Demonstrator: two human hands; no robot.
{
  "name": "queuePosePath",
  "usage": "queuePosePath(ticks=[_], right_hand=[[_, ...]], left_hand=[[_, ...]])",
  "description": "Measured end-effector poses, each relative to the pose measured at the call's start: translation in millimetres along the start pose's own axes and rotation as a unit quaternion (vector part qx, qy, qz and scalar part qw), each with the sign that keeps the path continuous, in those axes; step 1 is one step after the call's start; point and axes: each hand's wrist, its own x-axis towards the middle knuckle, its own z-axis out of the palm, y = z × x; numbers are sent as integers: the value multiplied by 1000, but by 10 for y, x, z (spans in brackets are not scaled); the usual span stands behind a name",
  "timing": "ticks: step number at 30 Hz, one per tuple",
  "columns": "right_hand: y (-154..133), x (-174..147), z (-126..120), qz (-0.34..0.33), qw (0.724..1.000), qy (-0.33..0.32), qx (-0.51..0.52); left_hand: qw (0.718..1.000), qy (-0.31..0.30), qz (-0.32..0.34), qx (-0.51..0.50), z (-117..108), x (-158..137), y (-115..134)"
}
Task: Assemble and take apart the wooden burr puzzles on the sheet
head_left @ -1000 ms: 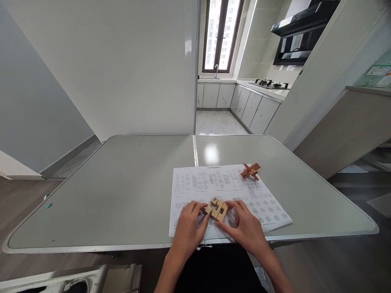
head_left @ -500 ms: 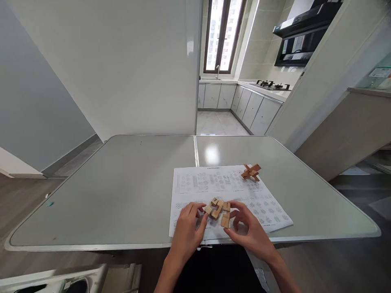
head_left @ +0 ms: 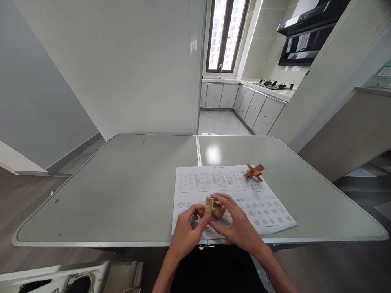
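Several light wooden burr-puzzle pieces are between my hands, over a printed sheet [head_left: 189, 185]. One notched puzzle piece [head_left: 209, 205] stands upright, pinched at its left side by the thumb and fingers of my left hand [head_left: 190, 230]. My right hand [head_left: 240, 226] curves around from the other side, its fingertips at the top of that same piece and its thumb near the bottom. Behind it, partly covered by my right fingers, are more wooden pieces [head_left: 219, 211]. How these pieces touch one another is hard to make out.
A reddish-brown assembled wooden puzzle [head_left: 254, 172] rests on the sheet's far right corner. The grey table [head_left: 106, 191] has a metal rim and a centre seam. A small teal bit [head_left: 55, 201] lies near its left edge. Beyond is a kitchen with a stove [head_left: 276, 84].
My right hand has moved left, bringing its wooden piece against my left hand's fingers and turning it upright. The other pieces are now partly hidden. The view has shifted slightly.
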Motion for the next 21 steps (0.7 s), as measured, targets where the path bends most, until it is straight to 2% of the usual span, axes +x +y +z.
queuePosePath(ticks=[5, 10, 13, 21], right_hand=[[92, -22, 61, 57, 995, 29, -79], [171, -33, 188, 66, 985, 73, -143], [205, -30, 234, 68, 982, 76, -162], [94, -37, 143, 59, 991, 99, -70]], left_hand=[[995, 35, -40, -82, 26, 27, -56], [995, 44, -49, -81, 30, 29, -35], [996, 40, -46, -72, 19, 31, -16], [997, 31, -44, -63, 11, 33, 4]])
